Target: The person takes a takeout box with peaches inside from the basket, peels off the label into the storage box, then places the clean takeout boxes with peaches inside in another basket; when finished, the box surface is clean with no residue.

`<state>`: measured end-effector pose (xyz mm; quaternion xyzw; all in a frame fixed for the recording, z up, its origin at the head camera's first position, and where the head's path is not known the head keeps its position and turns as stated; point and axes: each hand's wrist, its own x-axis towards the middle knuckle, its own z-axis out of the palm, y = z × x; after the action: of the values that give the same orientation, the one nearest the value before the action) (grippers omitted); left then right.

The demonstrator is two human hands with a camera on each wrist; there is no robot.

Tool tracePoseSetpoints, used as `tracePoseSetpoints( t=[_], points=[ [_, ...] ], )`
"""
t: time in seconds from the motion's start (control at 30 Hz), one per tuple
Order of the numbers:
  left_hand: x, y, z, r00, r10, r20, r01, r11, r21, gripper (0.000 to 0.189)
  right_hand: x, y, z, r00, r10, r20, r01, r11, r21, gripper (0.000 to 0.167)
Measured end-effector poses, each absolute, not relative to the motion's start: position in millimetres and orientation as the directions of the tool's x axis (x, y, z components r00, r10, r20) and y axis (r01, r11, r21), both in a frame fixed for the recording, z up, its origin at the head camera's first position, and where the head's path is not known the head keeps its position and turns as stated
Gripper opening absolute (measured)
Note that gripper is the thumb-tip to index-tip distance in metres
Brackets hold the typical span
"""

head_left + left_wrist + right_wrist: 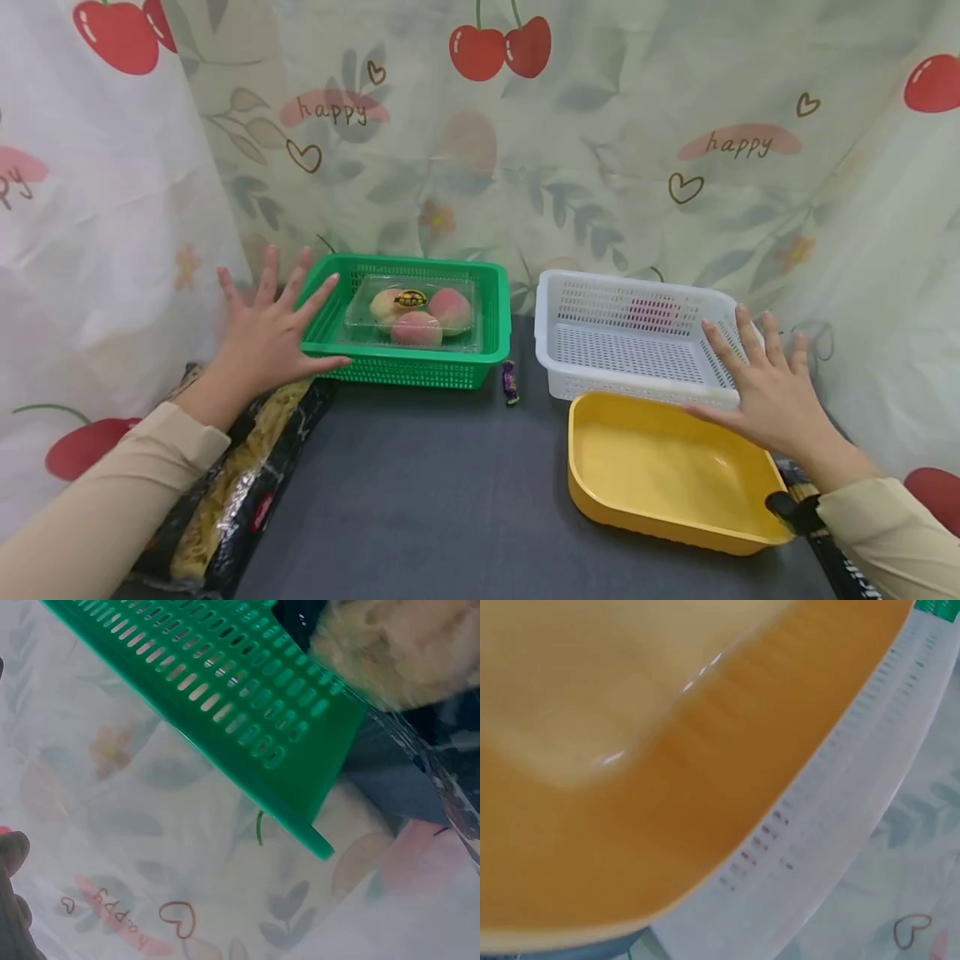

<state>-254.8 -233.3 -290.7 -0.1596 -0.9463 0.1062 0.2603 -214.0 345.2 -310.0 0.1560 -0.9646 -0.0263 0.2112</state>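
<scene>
My left hand [267,333] is spread wide with straight fingers, holding nothing, beside the left end of the green basket [408,375]. Inside that basket lies a clear plastic box [352,321] of several pinkish peaches [416,328]. My right hand [772,392] is likewise spread and holds nothing; it overlaps the right ends of the white basket [622,379] and the yellow tray [660,467] in the head view. Both of these containers show bare insides. In the left wrist view, fingertips [13,851] show at the left edge.
A small purple-wrapped candy [510,383] lies between the baskets. A black bag with a clear window showing yellowish contents [240,475] lies under my left forearm. Another dark package [832,550] is partly hidden by my right arm. Patterned curtains [585,167] hang behind and at both sides.
</scene>
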Motion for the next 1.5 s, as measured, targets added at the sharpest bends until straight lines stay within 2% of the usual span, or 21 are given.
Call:
tracePoseSetpoints(
  t=[0.23,0.4,0.57,0.8,1.17,1.37,1.5],
  points=[
    [-263,-225,-288,-0.806,0.381,0.454,0.262,0.916,-0.304,0.109,-228,326,-309,-0.851,-0.367,0.375,-0.335,0.930,0.148,0.105],
    [-271,-218,-283,-0.844,0.371,0.389,0.261,0.915,-0.307,0.103,-245,303,-300,-0.847,-0.401,0.349,-0.376,0.916,0.140,0.102],
    [-285,-215,-278,-0.881,0.337,0.333,0.241,0.924,-0.299,0.091,-258,273,-297,-0.854,-0.422,0.304,-0.419,0.905,0.079,0.101],
    [-301,-210,-271,-0.935,0.276,0.224,0.224,0.947,-0.232,0.083,-270,228,-299,-0.857,-0.449,0.255,-0.468,0.883,-0.019,0.100],
    [-317,-197,-261,-0.982,0.189,-0.013,0.189,0.978,-0.085,0.079,-286,170,-298,-0.853,-0.480,0.205,-0.503,0.861,-0.079,0.097],
    [-329,-195,-258,-0.984,0.143,-0.110,0.144,0.990,-0.001,0.078,-296,147,-298,-0.882,-0.448,0.145,-0.471,0.847,-0.247,0.093],
    [-335,-196,-250,-0.984,0.110,-0.141,0.097,0.990,0.098,0.081,-304,131,-299,-0.893,-0.443,0.071,-0.423,0.779,-0.463,0.089]
  ],
)
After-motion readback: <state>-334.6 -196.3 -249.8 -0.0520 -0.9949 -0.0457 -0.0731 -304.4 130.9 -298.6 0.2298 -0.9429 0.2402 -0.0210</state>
